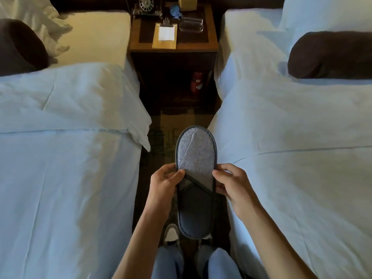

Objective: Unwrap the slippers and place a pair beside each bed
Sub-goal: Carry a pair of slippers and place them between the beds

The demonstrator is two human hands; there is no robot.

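Observation:
Grey slippers (196, 158) with dark trim lie stacked flat together, held in the air over the aisle between two beds. My left hand (164, 183) pinches their left edge with thumb on top. On the opposite edge, my right hand (231, 183) grips them with curled fingers. No wrapper shows on them. The left bed (66, 158) and the right bed (291, 148) have white covers.
A wooden nightstand (174, 47) stands at the aisle's far end with a clipboard (165, 35), a telephone (147, 7) and a clear tray (191, 26). A red object (196, 82) sits on its lower shelf. Dark bolsters lie on both beds. My shoes and legs are below the slippers.

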